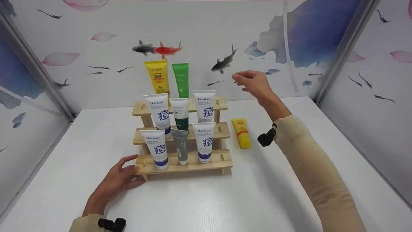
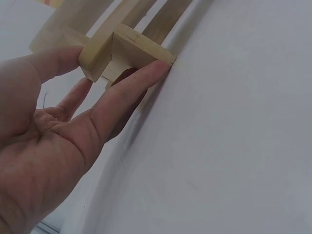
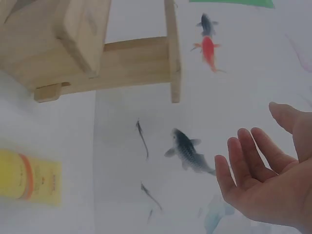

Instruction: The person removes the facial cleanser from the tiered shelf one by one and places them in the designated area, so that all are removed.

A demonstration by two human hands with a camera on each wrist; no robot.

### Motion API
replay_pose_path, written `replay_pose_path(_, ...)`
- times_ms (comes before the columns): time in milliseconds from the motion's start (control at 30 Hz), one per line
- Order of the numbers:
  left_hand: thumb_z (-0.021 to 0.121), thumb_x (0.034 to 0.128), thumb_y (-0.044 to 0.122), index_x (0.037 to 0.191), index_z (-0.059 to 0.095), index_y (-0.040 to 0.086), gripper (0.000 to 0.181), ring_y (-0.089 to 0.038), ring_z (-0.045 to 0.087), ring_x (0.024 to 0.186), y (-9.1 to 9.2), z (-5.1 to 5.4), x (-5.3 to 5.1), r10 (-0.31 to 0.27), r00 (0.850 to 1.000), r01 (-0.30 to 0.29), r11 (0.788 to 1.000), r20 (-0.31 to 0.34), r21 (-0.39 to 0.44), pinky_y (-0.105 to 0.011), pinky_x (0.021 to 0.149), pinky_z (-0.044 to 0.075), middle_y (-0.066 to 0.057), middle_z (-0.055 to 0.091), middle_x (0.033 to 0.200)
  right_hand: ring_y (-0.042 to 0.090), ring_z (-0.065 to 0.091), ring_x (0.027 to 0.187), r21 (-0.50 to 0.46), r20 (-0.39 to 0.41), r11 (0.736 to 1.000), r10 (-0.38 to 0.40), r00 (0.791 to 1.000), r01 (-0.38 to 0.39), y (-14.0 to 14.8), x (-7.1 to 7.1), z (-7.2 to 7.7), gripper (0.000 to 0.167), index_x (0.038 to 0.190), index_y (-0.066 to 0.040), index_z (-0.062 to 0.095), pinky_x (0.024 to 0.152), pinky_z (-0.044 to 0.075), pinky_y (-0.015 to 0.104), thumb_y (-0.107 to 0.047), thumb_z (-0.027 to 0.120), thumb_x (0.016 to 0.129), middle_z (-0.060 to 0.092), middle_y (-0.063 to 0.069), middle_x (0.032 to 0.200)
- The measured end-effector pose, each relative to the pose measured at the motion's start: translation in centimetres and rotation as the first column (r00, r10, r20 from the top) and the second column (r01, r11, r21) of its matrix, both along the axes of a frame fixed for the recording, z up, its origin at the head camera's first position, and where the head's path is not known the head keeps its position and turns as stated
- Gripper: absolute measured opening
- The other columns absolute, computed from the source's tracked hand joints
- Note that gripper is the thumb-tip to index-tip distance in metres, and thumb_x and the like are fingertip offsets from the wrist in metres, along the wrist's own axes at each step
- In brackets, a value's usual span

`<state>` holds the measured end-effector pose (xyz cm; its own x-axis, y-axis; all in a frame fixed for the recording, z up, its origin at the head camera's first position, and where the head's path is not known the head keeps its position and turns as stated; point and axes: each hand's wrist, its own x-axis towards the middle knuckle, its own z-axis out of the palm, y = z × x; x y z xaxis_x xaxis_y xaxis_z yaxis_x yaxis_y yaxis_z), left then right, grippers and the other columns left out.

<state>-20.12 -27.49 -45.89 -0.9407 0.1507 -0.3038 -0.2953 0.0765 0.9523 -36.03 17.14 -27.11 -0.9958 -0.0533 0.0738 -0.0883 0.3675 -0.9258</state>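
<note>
A three-step wooden display rack stands on the white table, holding upright squeeze tubes. My left hand grips the left end of its lowest step; in the left wrist view, the fingertips touch the wooden shelf end and leg. My right hand hangs in the air right of the top step, fingers loosely bent and holding nothing. A yellow tube lies on the table right of the rack. On the top step stand a yellow tube and a green tube, with bare wood to their right.
White tubes with blue bands flank a grey tube on the lowest step. Similar white tubes flank a white and dark green tube on the middle step. Behind rises a printed wall panel; metal posts mark the corners.
</note>
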Motion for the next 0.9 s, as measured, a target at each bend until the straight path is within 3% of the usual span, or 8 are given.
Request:
replay_pose_path(167, 0.061, 0.1004, 0.029, 0.158, 0.019, 0.019, 0.072, -0.025, 0.059, 0.127, 0.0, 0.0, -0.1, -0.009, 1.0, 0.009, 1.0, -0.001, -0.008, -0.042, 0.102, 0.056, -0.025, 0.034, 0.157, 0.022, 0.055, 0.126, 0.013, -0.065, 0.999, 0.05, 0.997, -0.05, -1.9, 0.5, 2.9, 0.049, 0.137, -0.015, 0.06, 0.113, 0.048, 0.035, -0.043, 0.064, 0.097, 0.06, 0.008, 0.138)
replay_pose_path(300, 0.06, 0.101, 0.029, 0.157, 0.02, 0.018, 0.07, -0.025, 0.06, 0.126, -0.1, -0.1, 0.0, -0.003, 1.0, 0.003, 1.0, -0.003, -0.01, -0.042, 0.101, 0.057, -0.025, 0.036, 0.156, 0.019, 0.057, 0.126, 0.015, -0.097, 0.996, 0.094, 0.991, -0.093, -3.5, 0.7, 4.3, 0.047, 0.136, -0.017, 0.061, 0.113, 0.048, 0.032, -0.042, 0.064, 0.096, 0.061, 0.005, 0.137)
replay_pose_path(567, 0.058, 0.1017, 0.027, 0.157, 0.021, 0.017, 0.067, -0.027, 0.06, 0.127, -0.1, -0.2, 0.2, -0.007, 1.0, 0.006, 1.0, -0.011, -0.019, -0.042, 0.101, 0.057, -0.027, 0.038, 0.155, 0.015, 0.06, 0.125, 0.051, -0.101, 0.987, 0.16, 0.982, -0.155, -6.1, 0.8, 4.8, 0.05, 0.14, -0.021, 0.057, 0.112, 0.049, 0.029, -0.043, 0.064, 0.096, 0.061, -0.001, 0.141)
replay_pose_path(900, 0.055, 0.1018, 0.02, 0.156, 0.02, 0.015, 0.065, -0.028, 0.06, 0.127, -0.2, -0.2, 0.2, -0.009, 1.0, 0.009, 1.0, -0.022, 0.028, -0.044, 0.102, 0.056, -0.028, 0.037, 0.154, 0.017, 0.057, 0.129, 0.09, -0.082, 0.978, 0.196, 0.977, -0.189, -8.4, 1.0, 4.9, 0.05, 0.141, -0.021, 0.057, 0.114, 0.047, 0.032, -0.04, 0.065, 0.096, 0.057, 0.0, 0.144)
